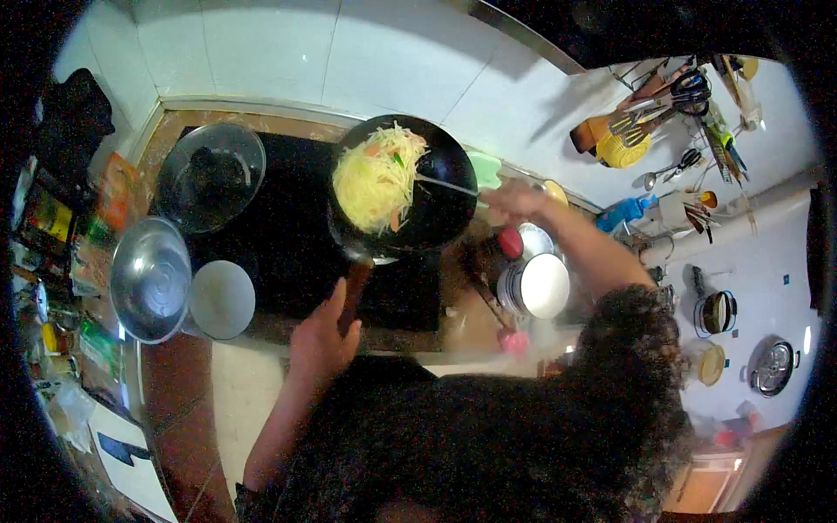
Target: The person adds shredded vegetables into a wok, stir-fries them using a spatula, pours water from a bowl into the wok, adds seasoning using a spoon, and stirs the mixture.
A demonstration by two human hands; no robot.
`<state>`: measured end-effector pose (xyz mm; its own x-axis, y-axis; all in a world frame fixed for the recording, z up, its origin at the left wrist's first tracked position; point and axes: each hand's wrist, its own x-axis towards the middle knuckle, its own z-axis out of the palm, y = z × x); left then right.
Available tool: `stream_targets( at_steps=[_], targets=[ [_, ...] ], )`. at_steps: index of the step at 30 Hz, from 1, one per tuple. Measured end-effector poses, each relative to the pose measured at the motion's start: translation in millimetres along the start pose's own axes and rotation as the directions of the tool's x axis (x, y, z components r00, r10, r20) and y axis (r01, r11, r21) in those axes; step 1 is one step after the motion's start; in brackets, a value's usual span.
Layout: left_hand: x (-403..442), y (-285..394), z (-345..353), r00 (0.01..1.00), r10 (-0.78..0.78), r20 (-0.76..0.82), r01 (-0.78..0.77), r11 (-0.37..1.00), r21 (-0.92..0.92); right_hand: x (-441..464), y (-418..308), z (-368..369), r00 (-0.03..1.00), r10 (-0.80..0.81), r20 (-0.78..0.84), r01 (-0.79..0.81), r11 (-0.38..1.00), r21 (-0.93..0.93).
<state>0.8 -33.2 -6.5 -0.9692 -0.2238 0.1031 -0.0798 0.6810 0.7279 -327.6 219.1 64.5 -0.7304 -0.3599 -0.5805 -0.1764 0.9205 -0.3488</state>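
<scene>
A black wok [449, 209] sits on the dark stovetop [288, 288]. Pale yellow shreds [370, 187], perhaps potato, fill its left side, with a few orange and green pieces among them. Around the wok's brown handle [353, 301] the fingers of my left hand [323, 340] are closed. My right hand [519, 202], at the wok's right rim, grips a spatula [449, 185] whose thin metal shaft reaches into the food. The spatula's blade is hidden under the shreds.
Left of the wok are a glass lid [212, 177], a metal basin [151, 279] and a white bowl [222, 301]. White bowls [542, 286] are stacked at the right, near a red object [511, 242]. Utensils [632, 131] hang on the right wall.
</scene>
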Motion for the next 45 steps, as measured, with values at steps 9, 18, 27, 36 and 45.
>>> stream_targets(
  at_steps=[9,18,27,36,45],
  targets=[
    [-4.1,6.6,2.4,0.999,-0.049,0.007,0.050,0.998,-0.041,-74.4,-47.9,8.8,0.922,-0.099,-0.374,-0.114,0.854,-0.507],
    [-2.7,12.6,-6.7,0.977,-0.155,0.144,0.167,0.983,-0.073,-143.2,-100.1,10.8,0.817,-0.419,-0.397,-0.135,0.529,-0.838],
    [-1.5,13.5,-9.5,0.968,-0.178,0.176,0.192,0.979,-0.063,-111.5,-121.1,-49.0,0.788,-0.551,-0.274,-0.165,0.240,-0.957],
    [1.8,14.6,-8.7,0.962,-0.200,0.188,0.216,0.974,-0.065,-35.3,-31.0,-9.3,0.916,0.113,0.384,-0.008,0.964,-0.265],
    [-1.8,11.0,-5.1,0.963,-0.195,0.189,0.209,0.976,-0.061,-24.7,13.9,58.3,0.987,0.016,-0.159,0.014,0.982,0.188]
  ],
)
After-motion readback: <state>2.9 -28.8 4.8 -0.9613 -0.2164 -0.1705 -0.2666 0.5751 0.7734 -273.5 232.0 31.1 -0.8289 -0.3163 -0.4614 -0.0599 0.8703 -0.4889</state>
